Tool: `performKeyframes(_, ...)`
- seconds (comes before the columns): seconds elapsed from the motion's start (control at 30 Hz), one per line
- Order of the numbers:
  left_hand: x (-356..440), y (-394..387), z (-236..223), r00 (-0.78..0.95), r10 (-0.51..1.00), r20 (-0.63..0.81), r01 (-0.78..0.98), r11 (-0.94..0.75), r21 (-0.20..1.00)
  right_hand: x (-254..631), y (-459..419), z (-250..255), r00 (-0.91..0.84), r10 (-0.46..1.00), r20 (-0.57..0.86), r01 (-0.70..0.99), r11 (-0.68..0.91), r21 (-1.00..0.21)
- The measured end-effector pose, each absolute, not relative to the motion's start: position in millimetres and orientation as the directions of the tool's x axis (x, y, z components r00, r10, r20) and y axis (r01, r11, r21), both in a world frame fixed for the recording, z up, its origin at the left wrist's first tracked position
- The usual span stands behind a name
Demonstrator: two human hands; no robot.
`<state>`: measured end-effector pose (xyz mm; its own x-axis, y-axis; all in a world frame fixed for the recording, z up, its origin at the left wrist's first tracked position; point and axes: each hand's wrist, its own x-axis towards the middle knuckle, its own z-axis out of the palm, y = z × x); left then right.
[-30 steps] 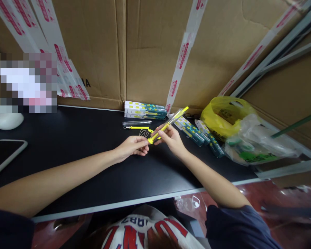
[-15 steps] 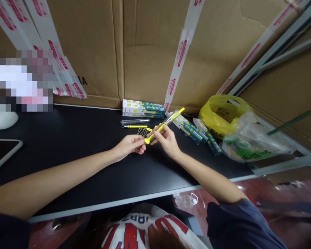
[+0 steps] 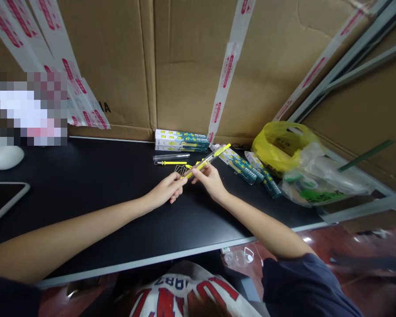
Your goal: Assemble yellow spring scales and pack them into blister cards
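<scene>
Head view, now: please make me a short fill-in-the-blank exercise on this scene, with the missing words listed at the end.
1. The left hand and the right hand hold a clear tube whose coloured parts are ____.
2. The top of the table is ____.
3. As the camera sees it, the yellow bag sits toward the ____ end of the table.

Missing words: yellow; black; right.

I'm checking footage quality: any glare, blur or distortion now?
Head view: faint sheen on the black table near its front edge; glints on the red floor, smeared at lower right; held yellow-and-clear tube looks clearer; edges stretched; pixelated patch at left.
</scene>
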<state>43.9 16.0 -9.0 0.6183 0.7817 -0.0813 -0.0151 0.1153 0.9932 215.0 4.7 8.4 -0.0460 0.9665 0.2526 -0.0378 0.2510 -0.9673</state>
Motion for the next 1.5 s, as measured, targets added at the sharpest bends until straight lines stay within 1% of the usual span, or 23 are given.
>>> performKeyframes(0.17, 41.1, 11.8, -15.2, 0.592, 0.806, -0.013, 0.033, -0.008, 0.999, 214.1, -0.5, 12.9, -0.085, 0.967, 0.241, -0.023, 0.24, -0.97)
performKeyframes(0.27, 39.6, 9.9, -13.5, 0.611, 0.792, -0.002, 0.048, -0.035, 0.998, 213.6, -1.6, 11.5, -0.087, 0.968, 0.234, -0.02, 0.234, -0.972)
performKeyframes(0.37, 39.2, 10.7, -11.9, 0.653, 0.757, 0.006, 0.022, -0.026, 0.999, 214.9, -0.2, 9.2, -0.097, 0.971, 0.216, 0.012, 0.219, -0.976)
performKeyframes(0.43, 38.8, 13.4, -12.1, 0.664, 0.748, 0.022, -0.013, -0.018, 1.0, 219.8, 2.8, 10.4, -0.144, 0.969, 0.201, 0.071, 0.213, -0.975)
performKeyframes(0.47, 38.3, 15.4, -12.6, 0.658, 0.753, 0.034, -0.032, -0.017, 0.999, 224.1, 5.0, 12.5, -0.193, 0.963, 0.19, 0.126, 0.216, -0.968)
performKeyframes(0.53, 36.6, 20.6, -13.4, 0.622, 0.781, 0.059, -0.078, -0.013, 0.997, 237.1, 9.9, 20.7, -0.328, 0.935, 0.138, 0.312, 0.245, -0.918)
performKeyframes(0.57, 35.6, 23.7, -13.6, 0.597, 0.799, 0.069, -0.108, -0.005, 0.994, 245.4, 12.1, 26.6, -0.382, 0.917, 0.114, 0.436, 0.288, -0.853)
performKeyframes(0.6, 34.5, 26.9, -13.5, 0.569, 0.819, 0.077, -0.142, 0.006, 0.99, 254.6, 14.0, 33.4, -0.372, 0.92, 0.124, 0.565, 0.33, -0.756)
performKeyframes(0.63, 33.4, 30.1, -13.2, 0.544, 0.835, 0.082, -0.178, 0.019, 0.984, 264.2, 15.3, 40.7, -0.32, 0.936, 0.148, 0.708, 0.34, -0.618)
performKeyframes(0.67, 32.4, 33.3, -12.7, 0.519, 0.85, 0.085, -0.212, 0.032, 0.977, 273.9, 15.9, 48.2, -0.24, 0.955, 0.174, 0.845, 0.293, -0.447)
performKeyframes(0.7, 31.5, 36.2, -12.0, 0.498, 0.864, 0.08, -0.237, 0.047, 0.97, 283.3, 15.8, 55.3, -0.165, 0.968, 0.191, 0.937, 0.214, -0.275)
performKeyframes(0.73, 30.6, 38.8, -11.3, 0.473, 0.878, 0.07, -0.257, 0.061, 0.965, 292.0, 15.1, 61.6, -0.102, 0.978, 0.182, 0.985, 0.125, -0.122)
performKeyframes(0.77, 29.9, 41.0, -10.6, 0.45, 0.891, 0.062, -0.272, 0.071, 0.96, 299.5, 14.0, 66.8, -0.034, 0.985, 0.169, 0.999, 0.034, 0.002)
performKeyframes(0.8, 29.3, 42.7, -9.9, 0.43, 0.901, 0.054, -0.285, 0.079, 0.955, 305.8, 12.7, 70.8, 0.021, 0.992, 0.126, 0.994, -0.034, 0.102)
performKeyframes(0.87, 28.5, 44.7, -8.8, 0.401, 0.915, 0.044, -0.308, 0.089, 0.947, 313.6, 10.5, 74.5, 0.107, 0.994, 0.033, 0.964, -0.112, 0.241)
performKeyframes(0.93, 28.1, 45.2, -8.0, 0.389, 0.921, 0.032, -0.323, 0.103, 0.941, 315.5, 9.7, 73.8, 0.161, 0.986, -0.045, 0.942, -0.14, 0.306)
performKeyframes(1.1, 27.3, 44.5, -5.3, 0.374, 0.927, -0.01, -0.34, 0.147, 0.929, 310.0, 15.2, 62.3, 0.23, 0.968, -0.1, 0.928, -0.187, 0.322)
performKeyframes(1.3, 26.2, 46.1, -3.9, 0.316, 0.949, -0.018, -0.296, 0.117, 0.948, 313.5, 20.5, 50.8, 0.207, 0.973, -0.105, 0.948, -0.173, 0.266)
performKeyframes(1.43, 26.7, 46.7, -3.8, 0.287, 0.958, -0.019, -0.27, 0.1, 0.958, 315.4, 25.1, 48.5, 0.101, 0.991, -0.083, 0.982, -0.086, 0.167)
performKeyframes(1.47, 27.0, 46.5, -3.3, 0.283, 0.959, -0.022, -0.264, 0.1, 0.959, 314.3, 27.1, 47.7, 0.058, 0.996, -0.072, 0.992, -0.049, 0.12)
performKeyframes(1.5, 27.3, 46.1, -2.8, 0.28, 0.96, -0.026, -0.259, 0.101, 0.961, 312.6, 29.2, 46.8, 0.014, 0.999, -0.05, 1.0, -0.013, 0.023)
